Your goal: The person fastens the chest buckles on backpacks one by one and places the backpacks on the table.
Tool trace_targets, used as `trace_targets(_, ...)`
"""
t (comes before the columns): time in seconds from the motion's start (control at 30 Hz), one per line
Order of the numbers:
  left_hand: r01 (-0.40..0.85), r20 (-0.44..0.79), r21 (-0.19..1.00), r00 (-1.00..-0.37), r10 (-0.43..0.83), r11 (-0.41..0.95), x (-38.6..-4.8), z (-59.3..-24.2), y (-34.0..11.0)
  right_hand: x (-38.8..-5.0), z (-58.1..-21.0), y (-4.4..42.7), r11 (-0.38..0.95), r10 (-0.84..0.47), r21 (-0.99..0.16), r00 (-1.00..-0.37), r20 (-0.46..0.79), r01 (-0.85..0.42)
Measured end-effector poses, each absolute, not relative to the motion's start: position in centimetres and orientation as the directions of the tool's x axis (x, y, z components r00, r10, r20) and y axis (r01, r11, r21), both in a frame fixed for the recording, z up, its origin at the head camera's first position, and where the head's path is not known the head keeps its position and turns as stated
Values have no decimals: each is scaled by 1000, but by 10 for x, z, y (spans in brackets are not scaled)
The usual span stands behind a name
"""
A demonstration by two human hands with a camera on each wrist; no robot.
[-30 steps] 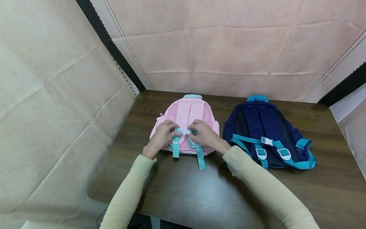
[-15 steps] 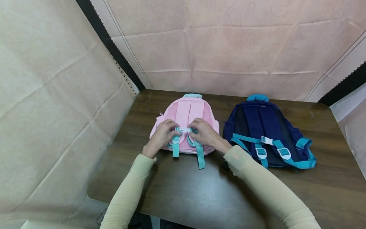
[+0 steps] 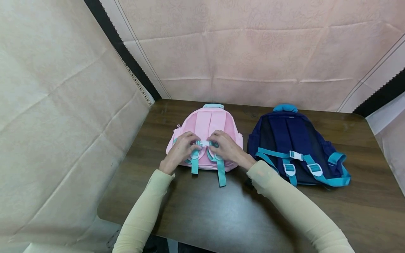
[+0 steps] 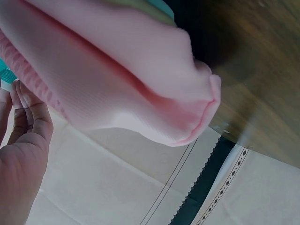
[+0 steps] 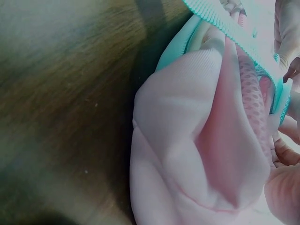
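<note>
A small pink backpack (image 3: 202, 121) lies on the table in the head view, its shoulder-strap side up and its light blue top handle at the far end. Across its lower middle runs a turquoise chest strap with a white buckle (image 3: 204, 143). My left hand (image 3: 182, 146) pinches the strap just left of the buckle, fingers bent. From the other side my right hand (image 3: 224, 144) pinches the strap close to the buckle. Pink fabric (image 4: 117, 70) fills much of the left wrist view. The right wrist view shows the pack's side (image 5: 183, 122) and turquoise webbing (image 5: 234, 33).
To the right lies a navy backpack (image 3: 286, 133) with bright blue straps and a white buckle (image 3: 295, 155). Two turquoise strap ends (image 3: 222, 177) hang toward the front of the brown table (image 3: 221, 214). Pale cloth walls (image 3: 253, 56) stand behind and at the left.
Both hands stay at the white buckle. My left hand has shifted very slightly to the right. The two backpacks keep their places.
</note>
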State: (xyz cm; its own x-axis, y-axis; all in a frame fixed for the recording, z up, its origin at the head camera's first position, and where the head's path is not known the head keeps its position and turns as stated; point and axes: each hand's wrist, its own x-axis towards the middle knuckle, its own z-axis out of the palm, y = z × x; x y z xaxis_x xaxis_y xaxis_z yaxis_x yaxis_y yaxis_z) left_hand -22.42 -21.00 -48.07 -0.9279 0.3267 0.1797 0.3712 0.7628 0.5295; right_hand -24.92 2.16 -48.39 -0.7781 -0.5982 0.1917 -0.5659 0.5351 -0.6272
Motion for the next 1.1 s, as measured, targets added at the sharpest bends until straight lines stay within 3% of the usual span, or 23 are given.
trace_targets(1.1, 452, 279, 504, -892, 356, 736, -225, -488, -203, -246, -483, 21, 536, -612, -618, -769, 185, -576)
